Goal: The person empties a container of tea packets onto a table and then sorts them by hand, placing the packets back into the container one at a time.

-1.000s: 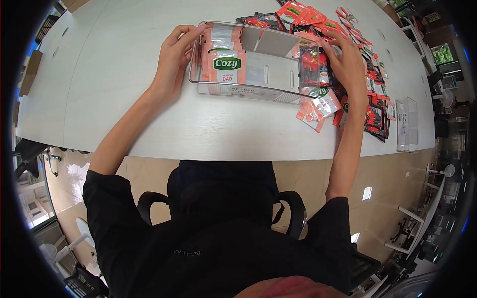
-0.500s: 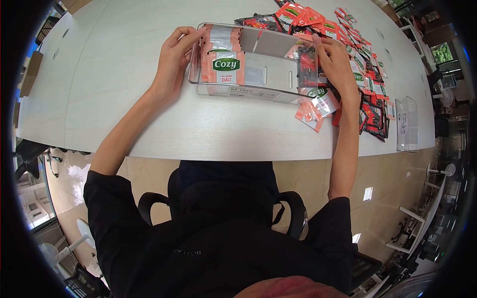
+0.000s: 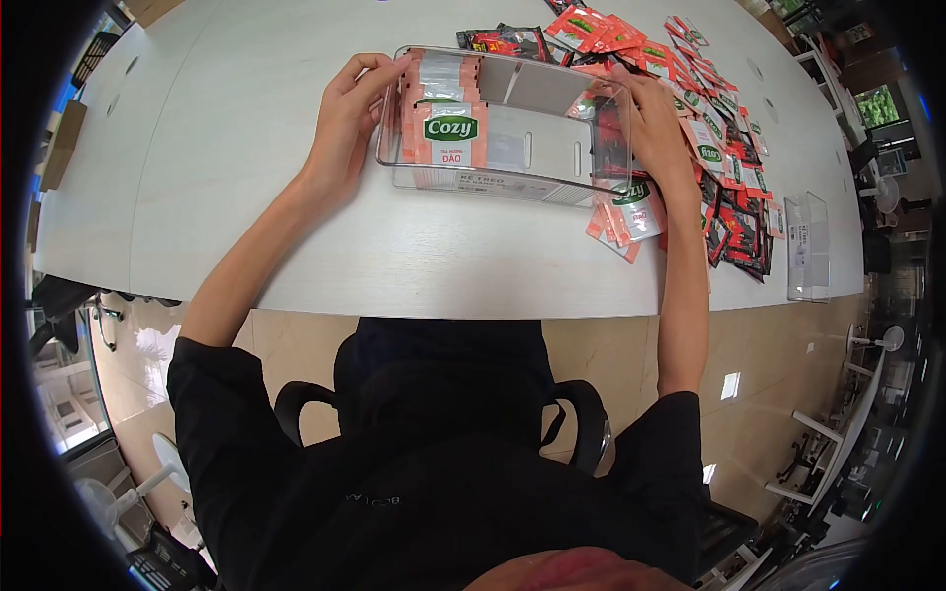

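A clear plastic bin [image 3: 557, 184] rests on the white table in front of me. Its left part holds a row of peach-and-silver Cozy tea sachets [image 3: 450, 148], standing one behind another; the right part shows its slotted bottom. My left hand [image 3: 347, 123] grips the left end wall, thumb at the upper rim. At the opposite end my right hand [image 3: 655, 123] is closed on the bin's right wall, its fingertips partly hidden. Several loose peach Cozy sachets [image 3: 639, 215] lie beside the bin's near right corner, below my right hand.
A spread pile of red, orange and black sachets [image 3: 744, 222] covers the table's right side and reaches behind the bin. Another clear bin [image 3: 808, 246] stands at the right edge. The table's front edge [image 3: 453, 317] runs just before my chair [image 3: 581, 414].
My right hand has shifted slightly at the bin's right end, with its fingers bent differently. The bin has moved a hair to the right, and nearby loose sachets have shifted a little.
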Action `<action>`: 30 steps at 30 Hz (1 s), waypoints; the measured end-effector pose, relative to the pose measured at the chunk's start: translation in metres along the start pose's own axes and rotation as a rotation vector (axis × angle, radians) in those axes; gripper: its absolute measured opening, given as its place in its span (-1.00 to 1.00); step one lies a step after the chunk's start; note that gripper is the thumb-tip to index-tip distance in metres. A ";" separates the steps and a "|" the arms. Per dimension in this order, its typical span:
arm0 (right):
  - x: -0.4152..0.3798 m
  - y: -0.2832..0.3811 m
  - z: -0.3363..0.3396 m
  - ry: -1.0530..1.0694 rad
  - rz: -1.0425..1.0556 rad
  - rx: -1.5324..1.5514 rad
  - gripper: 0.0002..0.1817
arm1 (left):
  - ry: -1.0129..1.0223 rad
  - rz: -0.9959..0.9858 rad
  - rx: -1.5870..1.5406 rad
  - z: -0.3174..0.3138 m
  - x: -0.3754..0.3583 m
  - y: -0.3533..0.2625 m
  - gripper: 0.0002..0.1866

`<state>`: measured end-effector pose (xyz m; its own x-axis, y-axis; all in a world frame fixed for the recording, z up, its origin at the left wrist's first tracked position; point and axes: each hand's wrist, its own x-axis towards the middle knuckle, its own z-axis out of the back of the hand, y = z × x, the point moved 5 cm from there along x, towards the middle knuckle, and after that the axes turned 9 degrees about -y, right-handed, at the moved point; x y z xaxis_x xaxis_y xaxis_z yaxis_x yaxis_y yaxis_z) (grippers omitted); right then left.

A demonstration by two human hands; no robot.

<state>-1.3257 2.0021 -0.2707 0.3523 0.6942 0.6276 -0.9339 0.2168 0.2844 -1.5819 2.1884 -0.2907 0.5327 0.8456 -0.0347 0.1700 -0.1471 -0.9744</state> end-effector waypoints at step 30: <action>0.010 0.024 -0.003 0.145 -0.145 0.523 -0.65 | 0.018 0.050 0.033 0.010 0.006 0.009 -0.76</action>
<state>-1.3447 2.0163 -0.2600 0.4278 0.7783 0.4596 -0.7088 -0.0266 0.7049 -1.5849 2.1972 -0.3022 0.5549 0.8280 -0.0802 0.1150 -0.1718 -0.9784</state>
